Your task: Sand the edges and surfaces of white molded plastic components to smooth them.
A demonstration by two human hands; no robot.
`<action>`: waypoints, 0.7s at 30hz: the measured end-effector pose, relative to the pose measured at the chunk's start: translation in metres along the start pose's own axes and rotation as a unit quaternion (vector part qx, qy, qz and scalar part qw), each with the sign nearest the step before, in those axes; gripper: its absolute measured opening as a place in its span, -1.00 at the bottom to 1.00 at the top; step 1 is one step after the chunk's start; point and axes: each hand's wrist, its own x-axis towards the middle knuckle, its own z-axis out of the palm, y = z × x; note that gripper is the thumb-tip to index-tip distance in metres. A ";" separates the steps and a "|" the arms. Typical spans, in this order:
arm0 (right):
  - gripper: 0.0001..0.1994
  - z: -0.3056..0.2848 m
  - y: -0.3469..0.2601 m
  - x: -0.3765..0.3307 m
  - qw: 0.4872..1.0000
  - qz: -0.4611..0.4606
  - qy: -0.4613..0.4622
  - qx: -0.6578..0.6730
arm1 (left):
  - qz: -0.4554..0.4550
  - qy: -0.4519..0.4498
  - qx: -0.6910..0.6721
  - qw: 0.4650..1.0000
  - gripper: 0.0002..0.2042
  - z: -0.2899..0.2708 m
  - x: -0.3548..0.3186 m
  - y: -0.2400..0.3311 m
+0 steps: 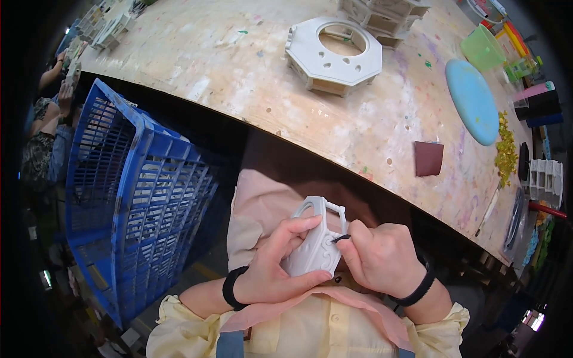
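Observation:
Over my lap, my left hand (276,262) is closed around a white moulded part (314,247) with scroll relief on its side and an arched opening at its upper end. The fingers lie on its left side, with the thumb along the lower edge. My right hand (385,253) is clenched at the part's right side, gripping a thin dark piece (342,238) whose tip touches or nearly touches the relief. The rest of that piece is hidden in the fist. On the table ahead sits a white octagonal part (334,56) with a round hole.
The work table (239,89) carries a dark red-brown square sheet (428,159), a light blue oval disc (471,101), a green cup (482,48) and more white parts (385,21). A blue plastic crate (140,203) stands to my left. Another person's hands (64,95) show at far left.

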 end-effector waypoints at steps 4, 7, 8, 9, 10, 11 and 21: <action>-0.77 -0.001 0.002 -0.001 1.000 -0.010 -0.001 0.004 | 0.004 -0.014 -0.015 1.000 -0.37 -0.001 -0.001 0.000; -0.76 -0.002 0.004 -0.001 1.000 -0.019 -0.001 0.018 | 0.009 -0.028 -0.026 0.999 -0.36 -0.001 0.000 -0.001; -0.75 -0.002 0.004 -0.001 1.000 -0.019 -0.002 0.018 | 0.015 -0.029 -0.028 0.999 -0.36 -0.001 -0.001 -0.001; -0.74 -0.002 0.005 -0.001 1.000 -0.019 -0.006 0.017 | 0.015 -0.029 -0.026 0.999 -0.36 -0.001 -0.001 -0.001; -0.74 -0.002 0.006 -0.001 1.000 -0.020 -0.002 0.019 | 0.006 -0.029 -0.027 0.999 -0.36 -0.001 -0.001 -0.001; -0.74 -0.002 0.007 0.000 0.999 -0.030 -0.001 0.020 | 0.000 -0.030 -0.027 0.999 -0.35 -0.001 -0.001 -0.001; -0.78 -0.004 0.004 0.001 0.999 -0.014 0.013 0.044 | 0.027 -0.012 -0.001 1.000 -0.34 -0.001 0.000 -0.002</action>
